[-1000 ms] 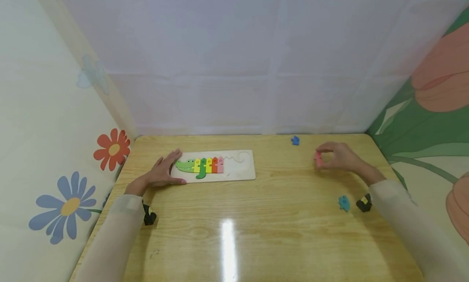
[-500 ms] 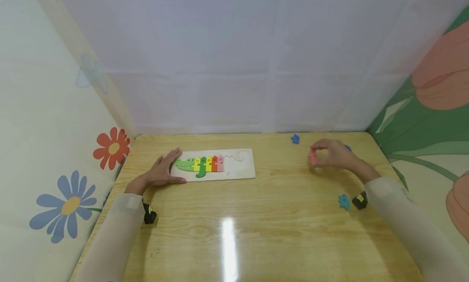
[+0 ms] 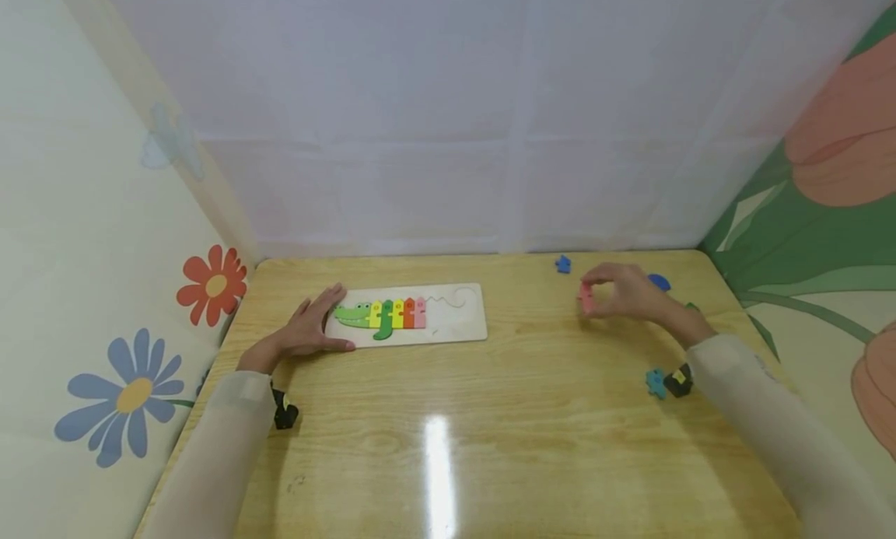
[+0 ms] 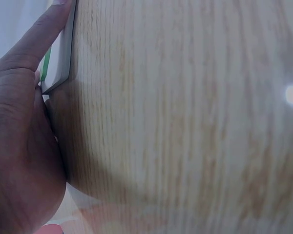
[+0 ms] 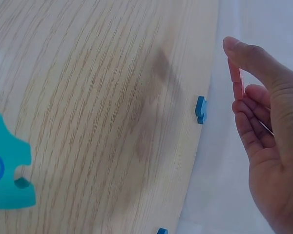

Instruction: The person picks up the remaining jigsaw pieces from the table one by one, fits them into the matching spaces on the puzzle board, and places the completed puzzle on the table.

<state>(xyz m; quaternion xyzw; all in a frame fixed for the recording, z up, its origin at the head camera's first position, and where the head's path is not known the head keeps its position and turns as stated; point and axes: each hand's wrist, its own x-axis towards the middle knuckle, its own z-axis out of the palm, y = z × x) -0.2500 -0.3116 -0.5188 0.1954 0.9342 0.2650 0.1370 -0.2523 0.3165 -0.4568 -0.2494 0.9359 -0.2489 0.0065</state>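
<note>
A pale wooden puzzle board [image 3: 458, 321] lies at the table's back left, with a crocodile head [image 3: 353, 315] and several coloured body pieces set into it. My left hand [image 3: 304, 329] rests at the board's left end, thumb straight along the front edge and fingers spread toward the back corner. Over the right side of the table, my right hand [image 3: 623, 292] pinches a pink puzzle piece [image 3: 586, 298] upright between thumb and fingertips. In the right wrist view the pink piece [image 5: 235, 80] is above the table, its shadow falling on the wood.
A blue puzzle piece [image 3: 563, 264] lies by the back edge. Behind my right hand is a darker blue rounded piece [image 3: 659, 281], and a green piece [image 3: 692, 306] shows partly past the wrist. A teal piece [image 3: 655, 383] sits beside the black right wrist camera [image 3: 677, 380].
My right hand has carried the pink piece a little to the left, uncovering the dark blue and green pieces behind it. The left hand and the board have stayed put.
</note>
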